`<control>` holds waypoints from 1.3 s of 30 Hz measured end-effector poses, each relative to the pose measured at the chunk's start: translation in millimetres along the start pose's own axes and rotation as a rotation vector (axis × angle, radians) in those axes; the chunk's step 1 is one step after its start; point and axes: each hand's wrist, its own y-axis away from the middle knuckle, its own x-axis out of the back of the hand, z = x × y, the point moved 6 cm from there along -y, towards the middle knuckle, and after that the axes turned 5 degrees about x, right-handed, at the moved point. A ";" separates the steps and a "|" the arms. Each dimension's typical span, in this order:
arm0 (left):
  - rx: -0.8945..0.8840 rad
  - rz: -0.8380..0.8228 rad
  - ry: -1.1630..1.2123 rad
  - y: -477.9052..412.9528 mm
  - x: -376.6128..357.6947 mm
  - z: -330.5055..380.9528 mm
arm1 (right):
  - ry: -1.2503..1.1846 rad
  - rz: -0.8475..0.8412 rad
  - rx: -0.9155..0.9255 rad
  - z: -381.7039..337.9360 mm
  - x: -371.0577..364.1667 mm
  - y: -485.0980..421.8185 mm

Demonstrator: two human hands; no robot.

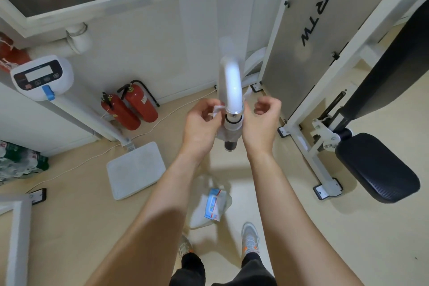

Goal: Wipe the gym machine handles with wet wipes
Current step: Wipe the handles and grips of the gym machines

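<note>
A white curved machine arm ends in a black handle with a chrome collar. A white wet wipe is draped around the handle just below the collar. My left hand pinches one end of the wipe at the handle's left side. My right hand has its fingers curled on the handle's right side, where the other end of the wipe sticks up behind it. On the floor below lies a blue-and-white wet wipes pack on a plastic bag.
The white machine frame with black pads stands at right. A scale with a white platform stands at left, two red fire extinguishers lean on the wall behind it. My feet are at the bottom.
</note>
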 end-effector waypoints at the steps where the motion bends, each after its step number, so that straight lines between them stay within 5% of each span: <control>1: 0.011 0.047 0.021 -0.9 -3.5 -1.4 | 0.034 0.065 0.047 -1.1 7.6 4.1; 7: 0.015 0.280 0.047 2.7 2.8 -2.5 | -0.338 -0.187 0.082 -8.3 -5.3 39.0; 12: 0.034 0.144 0.125 15.9 6.5 3.7 | -0.245 -0.403 0.204 -7.1 -12.1 55.8; 16: -0.080 -0.006 0.147 30.5 21.2 19.5 | -0.131 -0.403 0.175 -9.7 -27.2 52.3; 18: -0.170 0.049 0.131 33.3 33.5 37.7 | -0.133 -0.403 0.129 -11.9 -34.1 44.2; 20: -0.227 0.097 0.045 31.2 36.8 60.9 | -0.127 -0.425 0.138 -16.6 -38.6 38.1; 25: -0.075 -0.162 -0.227 11.6 3.4 83.7 | -0.136 -0.612 0.138 -23.4 -46.6 27.7; 33: -0.066 -0.247 -0.113 2.6 -8.3 77.3 | 0.043 -0.395 0.038 49.7 -42.7 31.8; 39: -0.061 -0.310 -0.070 -1.8 -11.3 72.0 | -0.083 -0.565 0.106 -16.0 -41.4 25.6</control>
